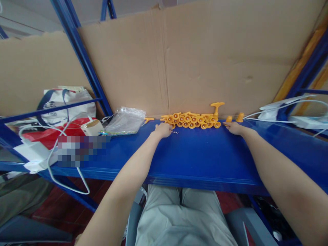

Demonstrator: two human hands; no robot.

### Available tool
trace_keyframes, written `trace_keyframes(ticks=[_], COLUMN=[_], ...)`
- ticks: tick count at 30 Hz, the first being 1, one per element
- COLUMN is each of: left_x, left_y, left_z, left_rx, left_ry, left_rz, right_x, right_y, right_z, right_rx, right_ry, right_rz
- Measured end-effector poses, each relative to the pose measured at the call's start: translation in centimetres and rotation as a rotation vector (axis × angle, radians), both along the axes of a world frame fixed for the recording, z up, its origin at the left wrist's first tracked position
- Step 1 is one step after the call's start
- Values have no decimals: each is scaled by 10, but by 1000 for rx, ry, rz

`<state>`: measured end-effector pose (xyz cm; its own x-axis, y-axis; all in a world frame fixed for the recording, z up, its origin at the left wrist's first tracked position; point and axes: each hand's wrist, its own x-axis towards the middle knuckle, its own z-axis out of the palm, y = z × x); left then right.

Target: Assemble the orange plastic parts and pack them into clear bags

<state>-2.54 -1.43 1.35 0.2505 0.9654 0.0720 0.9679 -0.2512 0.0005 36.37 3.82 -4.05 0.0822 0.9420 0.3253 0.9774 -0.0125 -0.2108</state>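
My left hand (163, 130) is closed on a corkscrew, whose metal spiral (175, 132) sticks out to the right of the fingers; its handle is hidden. Just behind lies a row of yellow corkscrews (191, 119), heaped with their round, bell-shaped ends facing me. One with a T-shaped handle (217, 108) stands upright at the row's right end. My right hand (234, 128) has its fingers pressed together right in front of a yellow cup (229, 119); what they grip is too small to make out. A second yellow cup (240, 117) stands behind that hand.
A loose T-handled piece with a spiral (147, 120) lies left of the row, beside clear plastic bags (125, 121). Chargers and white cables (33, 150) and a cloth bag (64, 106) crowd the left. A cardboard wall (192, 61) backs the blue shelf (200, 160); white cables (271, 119) lie right.
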Motion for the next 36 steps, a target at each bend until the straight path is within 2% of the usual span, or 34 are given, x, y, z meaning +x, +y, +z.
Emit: trace_keyframes(ticks=[3, 7, 10, 14, 17, 21, 25, 30, 36], left_x=[-2, -2, -4, -14, -22, -27, -23, -15, -10], left_y=[5, 9, 8, 2, -3, -4, -2, -2, 1], left_z=[-1, -2, 1, 11, 17, 17, 13, 9, 5], left_rx=[-31, -26, 24, 30, -59, -231, -223, -276, -112], left_ry=[-100, -108, -30, 67, 82, -67, -174, -224, -265], left_rz=[-127, -267, -212, -5, 132, 97, -18, -120, -181], right_x=[-11, -22, -29, -44, -57, -74, -89, -106, -119], right_y=[-11, -14, -17, -27, -34, -37, -37, -43, -44], right_z=[9, 21, 32, 48, 55, 56, 56, 58, 52], right_rx=[-120, -127, -92, 33, 154, 287, 255, 226, 160], right_ry=[-37, -44, -35, 0, 22, 35, -40, -109, -190], right_rz=[-33, -87, -83, -60, 26, 205, 384, 485, 611])
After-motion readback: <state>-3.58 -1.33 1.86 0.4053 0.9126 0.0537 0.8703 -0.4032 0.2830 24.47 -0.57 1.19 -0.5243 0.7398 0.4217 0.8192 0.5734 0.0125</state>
